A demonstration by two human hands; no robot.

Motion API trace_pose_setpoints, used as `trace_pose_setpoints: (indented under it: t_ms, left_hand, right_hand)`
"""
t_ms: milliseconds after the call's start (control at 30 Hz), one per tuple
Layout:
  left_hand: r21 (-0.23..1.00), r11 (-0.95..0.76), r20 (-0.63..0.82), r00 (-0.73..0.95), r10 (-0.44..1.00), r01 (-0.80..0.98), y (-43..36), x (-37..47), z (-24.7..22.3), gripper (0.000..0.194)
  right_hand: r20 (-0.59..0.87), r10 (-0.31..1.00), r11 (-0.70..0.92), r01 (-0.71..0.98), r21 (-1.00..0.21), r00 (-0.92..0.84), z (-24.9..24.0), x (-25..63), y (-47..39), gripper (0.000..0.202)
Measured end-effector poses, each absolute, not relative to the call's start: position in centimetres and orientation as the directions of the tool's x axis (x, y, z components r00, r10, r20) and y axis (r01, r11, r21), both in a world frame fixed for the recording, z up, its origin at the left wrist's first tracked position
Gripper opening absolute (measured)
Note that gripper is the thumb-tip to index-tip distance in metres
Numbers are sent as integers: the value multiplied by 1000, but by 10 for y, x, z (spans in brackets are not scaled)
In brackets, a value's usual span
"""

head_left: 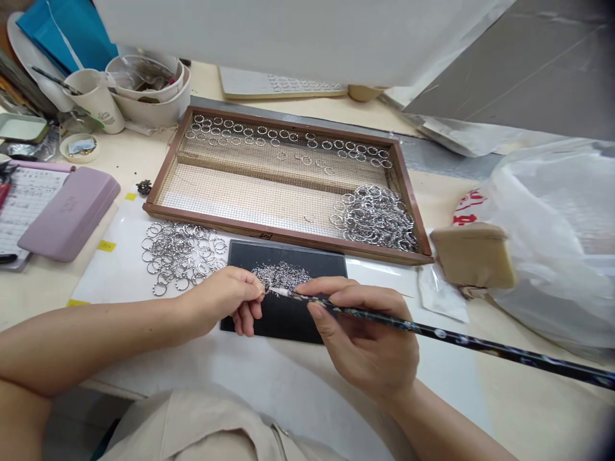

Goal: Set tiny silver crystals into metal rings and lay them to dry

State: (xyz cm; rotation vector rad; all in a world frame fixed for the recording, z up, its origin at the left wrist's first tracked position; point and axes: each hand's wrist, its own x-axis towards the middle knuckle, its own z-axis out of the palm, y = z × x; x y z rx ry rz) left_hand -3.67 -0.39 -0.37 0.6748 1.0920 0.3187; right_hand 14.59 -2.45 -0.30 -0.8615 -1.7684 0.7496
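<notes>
Two ring piles (185, 253): one left of the black mat (283, 323), one in the near right corner of the tray (288, 239).
Left hand (237, 294): thumb and finger pinched narrow; anything between, too small to tell.
Right hand (375, 339): gripping a patterned pen (461, 337), pale tip right at the left hand!
Beads (286, 274): heaped on the mat, just past the fingertips.

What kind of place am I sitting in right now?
Probably a jewellery-making workbench: there's a mesh tray holding metal rings, and tiny silvery pieces lie on a black mat.
</notes>
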Motion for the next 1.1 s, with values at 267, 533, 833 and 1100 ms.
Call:
trace_pose_setpoints:
  t_ms: [267, 533, 833, 1100]
  left_hand:
    - [648, 758, -698, 457, 551, 77, -4, -38, -5, 28]
    - [663, 747, -701, 396, 593, 55, -4, -37, 2, 28]
    - [656, 754, -700, 400, 591, 35, -4, -37, 0, 28]
    - [656, 753, -703, 403, 586, 47, -5, -37, 2, 26]
  right_hand:
    - [514, 827, 556, 194, -808, -228, -2, 148, -26, 36]
    - [313, 945, 314, 550, -774, -98, -18, 149, -26, 16]
    - [366, 908, 410, 622, -667, -206, -28, 146, -22, 14]
    - [345, 918, 388, 623, -679, -196, -28, 146, -24, 13]
